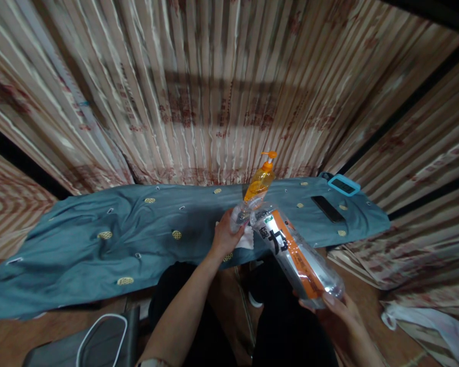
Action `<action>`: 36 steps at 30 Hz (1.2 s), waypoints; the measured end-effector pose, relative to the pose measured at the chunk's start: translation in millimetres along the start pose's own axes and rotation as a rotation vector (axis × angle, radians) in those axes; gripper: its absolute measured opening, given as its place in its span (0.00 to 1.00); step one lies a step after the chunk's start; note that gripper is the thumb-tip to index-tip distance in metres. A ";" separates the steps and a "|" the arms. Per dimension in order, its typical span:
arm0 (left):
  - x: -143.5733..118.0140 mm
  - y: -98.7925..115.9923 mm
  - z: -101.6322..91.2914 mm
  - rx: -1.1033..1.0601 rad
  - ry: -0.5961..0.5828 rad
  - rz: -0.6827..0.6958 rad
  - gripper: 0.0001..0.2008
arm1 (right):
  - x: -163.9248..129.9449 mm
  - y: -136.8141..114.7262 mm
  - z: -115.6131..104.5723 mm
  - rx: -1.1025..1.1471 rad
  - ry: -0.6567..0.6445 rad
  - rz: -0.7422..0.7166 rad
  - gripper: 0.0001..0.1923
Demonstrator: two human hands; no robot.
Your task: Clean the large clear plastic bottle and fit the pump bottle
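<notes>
The right hand (338, 311) curls its fingers (329, 298) around the base of a large clear plastic bottle (298, 252) with an orange-and-white label, held tilted with its neck up and away; whether it holds any liquid cannot be told. The left hand (225, 234) closes around a small clear bottle (241, 214) near the large one's neck, with a white cloth (247, 239) beneath it. Just behind stands an orange pump bottle (260, 181) filled with amber liquid, on a blue-grey cloth-covered table (99, 244) that also bears a black phone (328, 209) and a blue-framed device (343, 185).
</notes>
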State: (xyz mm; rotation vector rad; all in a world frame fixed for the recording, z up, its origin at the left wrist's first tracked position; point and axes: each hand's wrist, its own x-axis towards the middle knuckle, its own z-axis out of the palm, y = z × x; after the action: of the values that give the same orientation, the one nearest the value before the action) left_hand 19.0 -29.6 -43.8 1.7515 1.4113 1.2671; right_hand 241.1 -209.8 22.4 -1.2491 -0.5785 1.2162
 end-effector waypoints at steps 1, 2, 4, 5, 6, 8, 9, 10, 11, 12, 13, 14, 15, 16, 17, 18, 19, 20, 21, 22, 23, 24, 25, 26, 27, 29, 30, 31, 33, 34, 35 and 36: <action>0.1 0.2 -0.2 0.000 -0.001 0.002 0.24 | 0.2 -0.3 -1.1 -0.009 -0.001 -0.006 0.20; 0.1 0.4 -0.5 0.001 -0.001 0.002 0.24 | 0.4 -0.6 -2.3 -0.018 -0.006 -0.013 0.19; 0.0 1.2 -1.1 0.004 -0.002 -0.001 0.24 | 1.2 -1.0 -5.3 -0.036 -0.023 -0.028 0.18; -0.1 1.8 -1.4 0.005 -0.004 -0.004 0.24 | 2.0 -1.2 -7.0 -0.047 -0.032 -0.035 0.19; -0.3 2.4 -1.7 0.006 -0.004 -0.008 0.24 | 3.0 -1.4 -8.9 -0.061 -0.036 -0.040 0.20; -0.9 3.6 -2.1 0.008 -0.001 -0.014 0.24 | 5.2 -1.6 -12.6 -0.098 -0.033 -0.045 0.23; -1.1 4.0 -2.1 0.008 0.001 -0.016 0.24 | 6.2 -1.8 -14.2 -0.117 -0.030 -0.048 0.24; -1.4 4.1 -1.9 0.007 0.003 -0.015 0.24 | 7.1 -1.9 -15.7 -0.134 -0.025 -0.052 0.26; -1.6 4.0 -1.7 0.005 0.007 -0.013 0.24 | 7.7 -2.1 -17.0 -0.148 -0.021 -0.059 0.27; -1.8 3.7 -1.3 0.003 0.010 -0.009 0.24 | 8.2 -2.3 -18.3 -0.162 -0.017 -0.065 0.28; -2.0 3.2 -0.8 0.000 0.012 -0.006 0.24 | 8.7 -2.4 -19.6 -0.174 -0.012 -0.071 0.29; -2.2 2.7 -0.2 -0.002 0.015 -0.004 0.25 | 9.3 -2.5 -21.0 -0.184 -0.010 -0.074 0.30; -2.4 2.2 0.3 -0.002 0.019 -0.002 0.25 | 10.0 -2.6 -22.5 -0.192 -0.012 -0.074 0.31; -2.6 1.8 0.9 -0.001 0.024 0.000 0.25 | 11.1 -2.7 -24.2 -0.194 -0.019 -0.071 0.32; -2.9 1.6 1.4 0.000 0.030 0.001 0.25 | 12.6 -2.7 -26.1 -0.192 -0.031 -0.065 0.32; -3.1 1.8 1.8 0.000 0.037 0.003 0.24 | 14.4 -2.7 -28.2 -0.189 -0.047 -0.061 0.32; -3.3 2.2 2.1 0.000 0.043 0.005 0.24 | 16.4 -2.6 -30.4 -0.191 -0.066 -0.059 0.32; -3.5 2.8 2.3 -0.002 0.047 0.008 0.24 | 18.6 -2.4 -32.5 -0.202 -0.082 -0.061 0.31; -3.7 3.6 2.4 -0.003 0.050 0.009 0.24 | 20.7 -2.1 -34.4 -0.219 -0.089 -0.069 0.31; -3.8 4.4 2.4 -0.001 0.049 0.008 0.24 | 22.6 -1.7 -36.1 -0.238 -0.087 -0.083 0.31; -3.9 5.2 2.3 0.005 0.045 0.005 0.24 | 24.0 -1.3 -37.2 -0.257 -0.078 -0.100 0.30; -4.0 5.7 2.2 0.016 0.043 0.001 0.24 | 25.0 -1.0 -38.0 -0.273 -0.063 -0.117 0.30; -4.0 6.0 2.2 0.030 0.042 -0.006 0.25 | 25.5 -0.7 -38.3 -0.285 -0.051 -0.130 0.31; -4.1 5.9 2.2 0.043 0.044 -0.014 0.25 | 25.7 -0.6 -38.4 -0.295 -0.044 -0.139 0.31; -4.2 5.7 2.3 0.054 0.046 -0.021 0.26 | 25.6 -0.8 -38.5 -0.304 -0.045 -0.142 0.32; -4.3 4.6 2.6 0.060 0.053 -0.031 0.27 | 25.2 -2.1 -39.1 -0.328 -0.051 -0.141 0.34; -4.3 4.0 2.9 0.058 0.054 -0.034 0.27 | 25.1 -3.2 -39.7 -0.354 -0.047 -0.137 0.36; -4.3 3.5 3.1 0.056 0.054 -0.037 0.27 | 25.0 -4.6 -40.3 -0.391 -0.038 -0.131 0.38; -4.1 3.1 3.7 0.056 0.056 -0.047 0.29 | 24.0 -7.5 -40.2 -0.482 -0.013 -0.128 0.43; -4.0 3.1 3.9 0.060 0.058 -0.056 0.30 | 22.8 -8.9 -38.9 -0.524 -0.001 -0.134 0.44; -3.8 3.4 4.1 0.065 0.060 -0.066 0.31 | 20.8 -10.0 -36.5 -0.552 0.012 -0.151 0.45; -3.8 3.8 4.2 0.067 0.062 -0.074 0.31 | 18.2 -10.8 -33.0 -0.568 0.020 -0.172 0.45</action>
State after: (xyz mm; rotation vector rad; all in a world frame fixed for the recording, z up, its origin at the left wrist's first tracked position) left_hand 24.5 -33.7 -43.5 1.7009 1.5557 1.2575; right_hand 279.8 -204.7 17.9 -1.6388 -1.0416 0.9199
